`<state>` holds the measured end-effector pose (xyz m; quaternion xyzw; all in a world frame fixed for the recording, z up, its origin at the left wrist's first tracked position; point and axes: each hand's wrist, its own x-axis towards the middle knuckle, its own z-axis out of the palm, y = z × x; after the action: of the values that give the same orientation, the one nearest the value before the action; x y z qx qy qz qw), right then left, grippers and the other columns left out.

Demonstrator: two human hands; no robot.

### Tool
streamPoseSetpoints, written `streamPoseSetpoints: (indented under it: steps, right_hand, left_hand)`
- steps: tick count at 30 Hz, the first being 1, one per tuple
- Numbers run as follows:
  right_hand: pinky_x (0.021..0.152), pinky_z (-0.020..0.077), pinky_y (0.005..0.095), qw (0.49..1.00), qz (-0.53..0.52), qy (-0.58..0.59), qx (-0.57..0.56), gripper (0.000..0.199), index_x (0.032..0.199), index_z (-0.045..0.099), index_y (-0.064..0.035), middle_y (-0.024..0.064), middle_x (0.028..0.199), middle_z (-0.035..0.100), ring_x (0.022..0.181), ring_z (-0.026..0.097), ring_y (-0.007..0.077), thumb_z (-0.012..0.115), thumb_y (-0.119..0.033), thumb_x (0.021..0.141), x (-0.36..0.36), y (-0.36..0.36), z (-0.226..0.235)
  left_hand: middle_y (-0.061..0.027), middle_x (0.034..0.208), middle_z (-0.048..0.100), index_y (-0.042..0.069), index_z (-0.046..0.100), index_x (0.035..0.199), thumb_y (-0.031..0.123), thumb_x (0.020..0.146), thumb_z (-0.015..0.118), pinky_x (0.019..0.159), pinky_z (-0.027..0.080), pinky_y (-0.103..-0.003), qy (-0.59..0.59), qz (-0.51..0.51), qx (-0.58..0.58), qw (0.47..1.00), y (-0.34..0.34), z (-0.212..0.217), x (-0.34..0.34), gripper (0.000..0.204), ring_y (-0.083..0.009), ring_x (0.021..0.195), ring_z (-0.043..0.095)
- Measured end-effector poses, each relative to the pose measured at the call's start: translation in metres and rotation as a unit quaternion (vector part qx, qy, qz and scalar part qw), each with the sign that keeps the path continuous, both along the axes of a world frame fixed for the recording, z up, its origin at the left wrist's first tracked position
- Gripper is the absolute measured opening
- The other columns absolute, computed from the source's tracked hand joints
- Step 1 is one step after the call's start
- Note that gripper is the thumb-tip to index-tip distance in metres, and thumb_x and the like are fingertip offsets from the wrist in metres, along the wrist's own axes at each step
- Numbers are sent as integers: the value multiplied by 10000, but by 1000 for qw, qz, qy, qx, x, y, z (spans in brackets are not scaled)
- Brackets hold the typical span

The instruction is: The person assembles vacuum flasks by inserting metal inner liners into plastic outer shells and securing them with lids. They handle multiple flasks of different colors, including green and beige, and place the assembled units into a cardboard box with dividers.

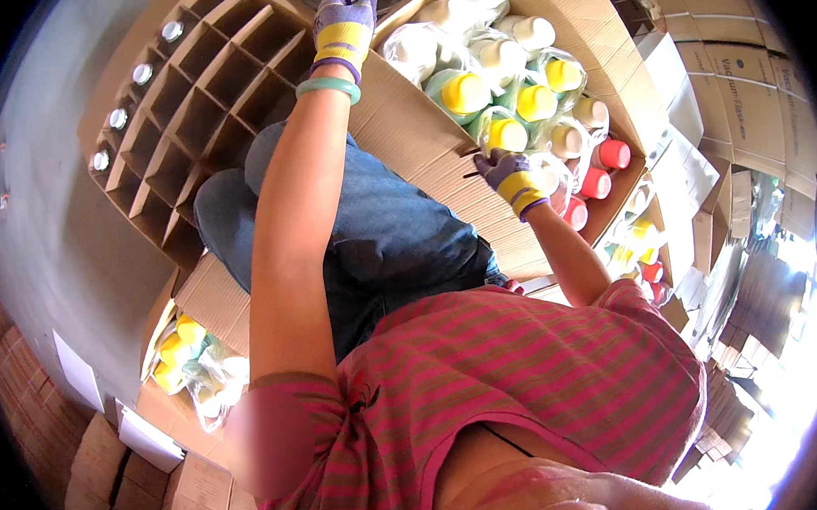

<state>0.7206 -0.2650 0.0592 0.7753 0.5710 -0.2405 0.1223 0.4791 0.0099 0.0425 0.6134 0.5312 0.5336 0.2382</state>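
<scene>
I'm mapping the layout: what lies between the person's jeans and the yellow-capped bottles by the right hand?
A brown cardboard panel lies there, shown in the head view.

Strong daylight enters the room at right, glaring beside stacked cardboard (764,305); shadow deepens the partitioned carton (120,74); blur veils one sleeve (284,434); fisheye curvature bows the margins.

Matt board, glossy plastic

The carton (590,19) is matt brown cardboard, the divider grid (198,123) likewise. The yellow caps (466,94) look like smooth plastic; clear film (212,387) is crinkled and glossy. The gloves (344,39) look like matt cloth, the bangle (328,88) smooth and glossy, the trousers (389,224) denim.
</scene>
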Motion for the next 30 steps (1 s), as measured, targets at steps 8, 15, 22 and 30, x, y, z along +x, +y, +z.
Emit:
streamPoseSetpoints:
  steps: [8,15,22,30]
  right_hand:
    - [815,524,468,995,-91,-30,30,510,1019,745,-103,184,936,729,907,697,372,539,-558,919,15,8,33]
    - [796,536,402,991,-102,68,-58,637,867,774,-71,129,752,730,809,719,296,500,-645,903,26,22,-9]
    - [455,450,298,939,-251,155,-175,525,751,648,-59,73,606,644,482,588,156,505,-504,990,63,18,-37]
    - [345,373,277,895,-309,283,-150,471,716,617,-59,76,570,625,418,579,152,585,-449,977,54,8,-25]
  left_hand:
    - [-155,902,718,57,716,922,213,905,647,756,536,-404,-53,4,-98,994,-3,11,-14,172,-340,842,678]
    - [-148,895,707,82,720,906,248,901,628,778,527,-440,151,-5,112,982,26,-39,-10,190,-356,861,656]
    - [-168,910,720,36,694,957,246,897,667,771,524,-406,-72,-33,-88,993,14,-12,-6,220,-346,857,670]
    - [-180,861,706,44,698,932,225,865,718,720,524,-400,-84,-34,-88,992,15,-16,3,194,-337,788,661]
